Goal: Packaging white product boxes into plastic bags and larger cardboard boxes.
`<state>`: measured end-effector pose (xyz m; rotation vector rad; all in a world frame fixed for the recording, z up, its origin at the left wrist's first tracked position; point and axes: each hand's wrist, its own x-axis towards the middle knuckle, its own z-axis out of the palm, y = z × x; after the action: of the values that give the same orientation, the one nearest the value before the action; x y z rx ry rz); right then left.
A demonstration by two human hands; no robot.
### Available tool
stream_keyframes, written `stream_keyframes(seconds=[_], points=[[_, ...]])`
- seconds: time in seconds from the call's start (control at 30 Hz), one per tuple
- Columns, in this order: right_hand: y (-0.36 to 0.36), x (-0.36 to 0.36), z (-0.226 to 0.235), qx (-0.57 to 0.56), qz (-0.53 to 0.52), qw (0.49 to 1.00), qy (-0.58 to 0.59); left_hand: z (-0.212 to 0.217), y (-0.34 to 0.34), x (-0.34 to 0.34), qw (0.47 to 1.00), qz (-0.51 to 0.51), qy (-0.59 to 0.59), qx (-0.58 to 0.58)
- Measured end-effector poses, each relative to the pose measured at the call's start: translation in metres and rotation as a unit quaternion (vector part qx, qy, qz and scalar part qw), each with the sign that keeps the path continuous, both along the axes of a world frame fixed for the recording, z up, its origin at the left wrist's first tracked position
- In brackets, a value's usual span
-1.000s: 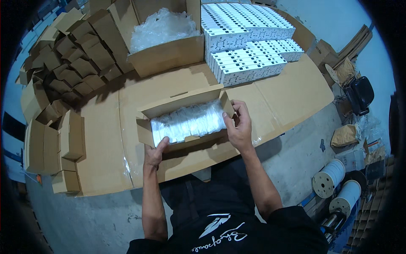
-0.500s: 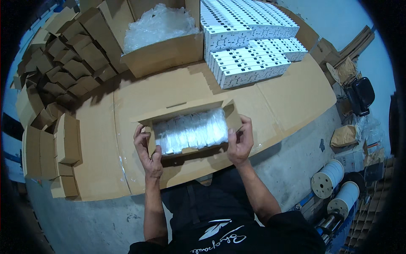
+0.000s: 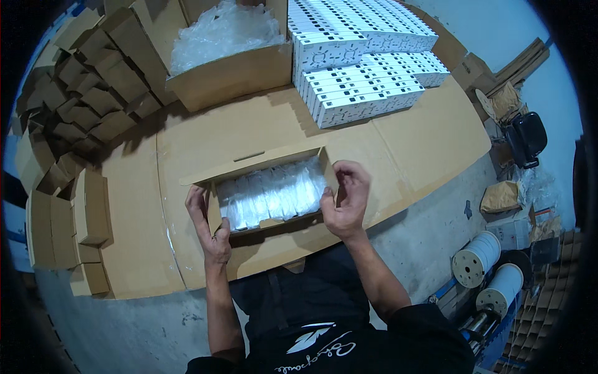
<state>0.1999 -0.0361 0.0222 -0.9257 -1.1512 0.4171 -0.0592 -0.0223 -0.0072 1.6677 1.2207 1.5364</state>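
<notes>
head view | our left hand (image 3: 208,224) grips the left end flap of the open cardboard carton (image 3: 265,221) of clear plastic packets (image 3: 274,194), lying on flattened cardboard sheets (image 3: 249,134) | right hand (image 3: 346,199) pinches right flap | step: likely folding end flaps; next: tuck both in squarely.

Left hand (image 3: 208,227) gripping, right hand (image 3: 344,199) curled, fingers bent.
</notes>
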Motion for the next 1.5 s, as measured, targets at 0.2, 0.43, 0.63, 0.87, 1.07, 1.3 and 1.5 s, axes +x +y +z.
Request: stream_keyframes(seconds=[0.2,0.43,0.63,0.87,1.07,1.3,1.5], points=[[-0.001,0.018,0.002,0.003,0.0,0.981,-0.196,0.011,0.0,0.003,0.997,-0.012,0.072,0.002],[-0.005,0.028,0.008,0.019,0.068,0.967,-0.244,0.002,-0.004,-0.005,0.997,-0.013,0.071,0.003],[-0.015,0.022,0.015,-0.001,0.083,0.945,-0.316,0.011,-0.004,-0.004,0.995,-0.01,0.1,-0.007],[-0.024,0.006,0.011,-0.005,0.067,0.931,-0.359,0.027,-0.004,-0.006,0.996,-0.041,0.068,-0.041],[-0.025,-0.003,0.016,-0.019,0.029,0.917,-0.398,0.021,0.001,-0.004,0.998,-0.062,0.026,-0.01],[-0.038,-0.027,0.02,-0.105,-0.01,0.943,-0.314,0.019,0.005,0.01,0.989,-0.047,-0.063,0.124],[-0.041,-0.026,0.021,-0.144,0.039,0.926,-0.346,0.021,0.008,0.008,0.988,-0.064,-0.084,0.111]])
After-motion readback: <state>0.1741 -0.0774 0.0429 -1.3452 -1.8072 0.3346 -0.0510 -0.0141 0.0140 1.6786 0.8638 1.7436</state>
